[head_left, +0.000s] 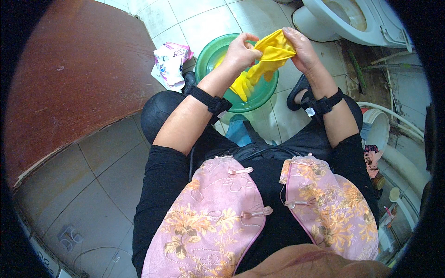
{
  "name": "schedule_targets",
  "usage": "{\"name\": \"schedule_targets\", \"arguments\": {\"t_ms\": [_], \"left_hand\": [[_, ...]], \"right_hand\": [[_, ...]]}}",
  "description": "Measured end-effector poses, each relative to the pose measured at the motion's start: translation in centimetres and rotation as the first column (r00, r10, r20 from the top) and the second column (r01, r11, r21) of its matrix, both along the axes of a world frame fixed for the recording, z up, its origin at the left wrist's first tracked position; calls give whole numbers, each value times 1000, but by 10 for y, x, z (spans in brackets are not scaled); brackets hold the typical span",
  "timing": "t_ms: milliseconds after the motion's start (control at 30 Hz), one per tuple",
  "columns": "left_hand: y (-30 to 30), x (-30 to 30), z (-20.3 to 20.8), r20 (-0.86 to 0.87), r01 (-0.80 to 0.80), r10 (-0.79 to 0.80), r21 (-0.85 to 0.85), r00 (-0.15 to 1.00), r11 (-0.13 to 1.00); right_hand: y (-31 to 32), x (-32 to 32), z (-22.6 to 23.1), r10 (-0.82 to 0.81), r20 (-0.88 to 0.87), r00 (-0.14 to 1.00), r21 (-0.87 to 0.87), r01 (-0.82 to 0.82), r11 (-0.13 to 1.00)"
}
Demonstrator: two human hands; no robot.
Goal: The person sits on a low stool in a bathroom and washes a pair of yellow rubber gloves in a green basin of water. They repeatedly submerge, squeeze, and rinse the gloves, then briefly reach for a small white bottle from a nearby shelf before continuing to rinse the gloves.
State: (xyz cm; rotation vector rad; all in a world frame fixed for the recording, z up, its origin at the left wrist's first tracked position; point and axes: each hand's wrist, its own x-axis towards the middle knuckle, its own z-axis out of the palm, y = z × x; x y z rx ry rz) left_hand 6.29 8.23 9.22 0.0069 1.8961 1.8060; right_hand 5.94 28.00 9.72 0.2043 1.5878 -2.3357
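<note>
Both my hands hold a yellow rubber glove [274, 47] by its wide cuff above a green basin [202, 69]. My left hand [242, 52] pinches the cuff's left edge, while my right hand [301, 48] grips the right edge with the thumb on top. From the cuff, crumpled yellow rubber hangs toward the basin, where yellow finger shapes [242, 88] show low inside it. Whether these belong to the same glove, I cannot tell. More yellow shows in the basin behind my left wrist. Black bands circle both my forearms.
A brown wooden panel [74, 83] fills the left side. Beside the basin lies a white and pink package [172, 65]. A white toilet [320, 21] stands at the far right. Pipes [394, 113] and a white bucket [378, 127] are on the right, above tiled floor [106, 171].
</note>
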Motion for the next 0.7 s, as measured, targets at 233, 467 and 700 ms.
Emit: {"name": "schedule_targets", "arguments": {"t_ms": [233,467,700], "left_hand": [[5,5,-5,96,171,-153,-223,983,960],[7,-4,-7,305,-169,116,154,945,973],[-1,-12,-6,410,-404,210,473,887,783]], "right_hand": [[4,0,-6,28,106,994,-306,6,952],[-1,0,-3,-2,213,977,-286,64,956],[-9,5,8,180,222,958,-238,-126,963]]}}
